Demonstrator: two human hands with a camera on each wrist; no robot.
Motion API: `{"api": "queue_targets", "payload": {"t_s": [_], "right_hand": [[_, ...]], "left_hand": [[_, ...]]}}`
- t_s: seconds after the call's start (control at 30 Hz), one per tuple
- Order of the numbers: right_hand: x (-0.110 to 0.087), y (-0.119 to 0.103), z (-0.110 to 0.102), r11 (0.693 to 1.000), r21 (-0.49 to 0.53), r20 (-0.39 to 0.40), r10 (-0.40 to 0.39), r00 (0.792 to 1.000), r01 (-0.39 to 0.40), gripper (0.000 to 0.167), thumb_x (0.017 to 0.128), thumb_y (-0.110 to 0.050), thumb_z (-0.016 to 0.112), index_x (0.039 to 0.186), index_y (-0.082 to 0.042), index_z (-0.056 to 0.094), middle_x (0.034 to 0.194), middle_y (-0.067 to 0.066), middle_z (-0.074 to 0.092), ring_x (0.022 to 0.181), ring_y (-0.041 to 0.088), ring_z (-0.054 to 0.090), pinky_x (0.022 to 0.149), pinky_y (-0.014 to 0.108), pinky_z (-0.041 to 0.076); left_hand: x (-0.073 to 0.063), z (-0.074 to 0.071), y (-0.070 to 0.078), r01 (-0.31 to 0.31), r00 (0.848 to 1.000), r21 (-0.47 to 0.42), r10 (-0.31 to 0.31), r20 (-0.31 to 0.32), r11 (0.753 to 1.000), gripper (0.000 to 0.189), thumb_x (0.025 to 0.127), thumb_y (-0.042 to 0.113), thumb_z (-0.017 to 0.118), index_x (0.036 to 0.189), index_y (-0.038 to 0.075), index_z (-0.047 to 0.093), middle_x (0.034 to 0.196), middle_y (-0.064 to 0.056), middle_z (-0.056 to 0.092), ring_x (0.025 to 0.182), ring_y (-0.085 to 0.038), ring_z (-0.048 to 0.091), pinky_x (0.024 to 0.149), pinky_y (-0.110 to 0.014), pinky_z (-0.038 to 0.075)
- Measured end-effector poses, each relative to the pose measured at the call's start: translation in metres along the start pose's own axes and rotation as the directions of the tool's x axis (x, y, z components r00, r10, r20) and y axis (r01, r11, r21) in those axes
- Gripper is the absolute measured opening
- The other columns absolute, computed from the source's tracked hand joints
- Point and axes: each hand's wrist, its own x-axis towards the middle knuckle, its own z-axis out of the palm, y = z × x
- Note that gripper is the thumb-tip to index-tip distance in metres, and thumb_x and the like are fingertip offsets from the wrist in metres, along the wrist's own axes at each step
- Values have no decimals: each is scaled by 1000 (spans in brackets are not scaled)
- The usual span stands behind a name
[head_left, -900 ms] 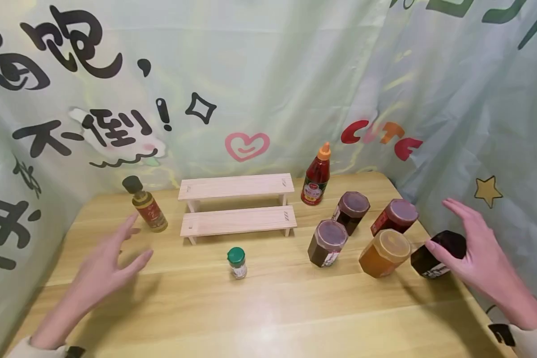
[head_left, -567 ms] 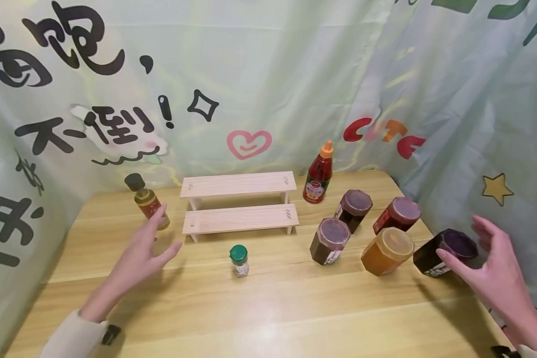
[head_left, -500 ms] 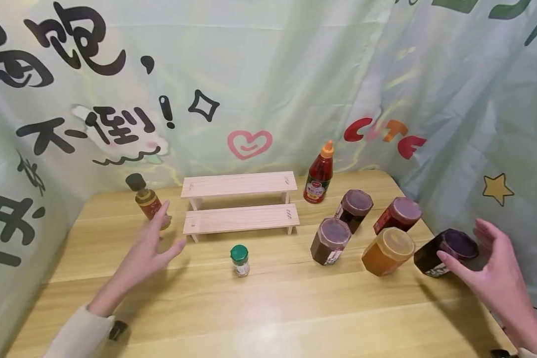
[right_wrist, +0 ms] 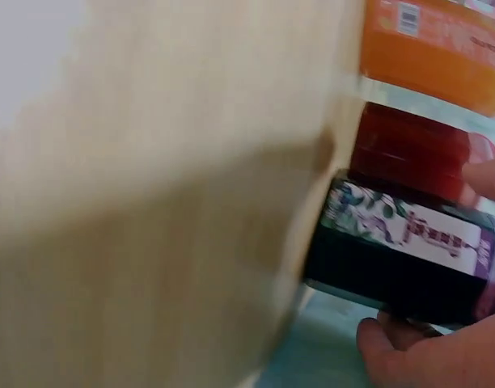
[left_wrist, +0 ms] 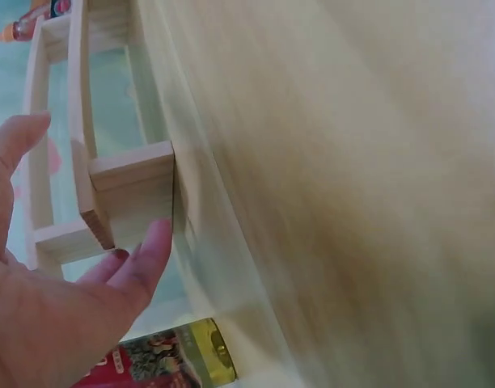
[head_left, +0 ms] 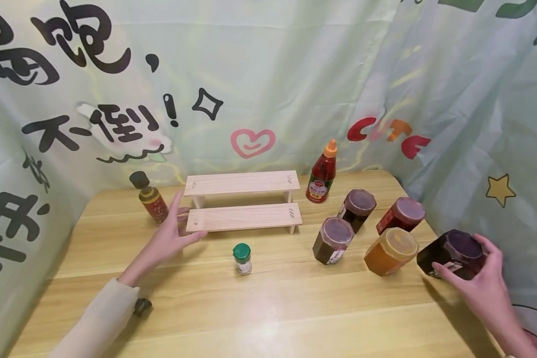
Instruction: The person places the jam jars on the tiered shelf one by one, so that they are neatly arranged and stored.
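In the head view, my left hand is at the left end of a pale two-step wooden rack, thumb and fingers spread. The left wrist view shows its fingertips right at the lower step's end leg, with the thumb apart from the wood. At the table's right edge, my right hand holds a dark, many-sided jam jar, the thumb on its front and the fingers round its far side. The jar's flowery label faces the right wrist camera.
An oil bottle stands left of the rack, a small green-capped shaker in front. Right of the rack are a red sauce bottle, an amber jar and several dark jars. A printed curtain encloses the back and sides.
My left hand has moved right, past the oil bottle to the rack's left end. My right hand has closed round the dark jar, having hovered open over it before.
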Motion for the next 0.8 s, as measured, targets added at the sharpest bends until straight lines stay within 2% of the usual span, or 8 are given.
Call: {"api": "queue_targets", "payload": {"t_s": [0.1,0.27,0.43,0.57,0.7,0.8], "right_hand": [[-3,1,5,1000,-4,-20,29,999,-29,110,89,-15,92,171,-29,20,134,8,47,110,-11,40,89,2,30],[-4,2,9,997,57,-23,47,999,-45,109,90,-9,90,168,-31,18,127,-10,45,103,-9,45,82,0,37],[0,4,11,995,84,-15,46,999,-45,107,91,-7,88,167,-31,16,125,-10,43,100,-10,47,80,0,41],[3,4,10,995,51,-21,83,996,-82,107,92,-13,89,168,-34,18,128,-3,44,102,-7,45,81,1,36],[5,5,9,994,35,-31,106,994,-105,106,91,-18,90,169,-36,21,131,-2,44,104,-5,44,80,1,33],[5,5,9,992,50,-42,117,992,-115,104,92,-18,90,168,-37,22,131,-9,42,104,-5,45,81,1,34]], "left_hand": [[8,1,0,-4,1000,-36,5,11,999,130,95,20,90,173,46,-10,163,-36,34,145,-54,45,108,-63,51],[14,2,-5,-13,1000,-14,13,3,1000,127,94,24,91,173,49,-7,155,-29,43,130,-47,58,98,-57,57],[16,3,-9,-11,1000,2,11,-1,1000,126,93,25,92,172,51,-3,143,-27,49,117,-42,63,89,-51,61],[20,4,-10,-7,1000,-17,7,4,1000,126,92,23,92,172,50,-2,142,-27,48,111,-41,64,80,-47,65],[21,7,-13,4,1000,-68,-4,1,998,125,94,17,90,172,49,-2,143,-30,44,100,-40,68,71,-53,66],[22,8,-15,12,1000,-99,-12,-7,995,125,94,14,90,172,49,-1,143,-30,42,91,-39,69,66,-56,65]]}}
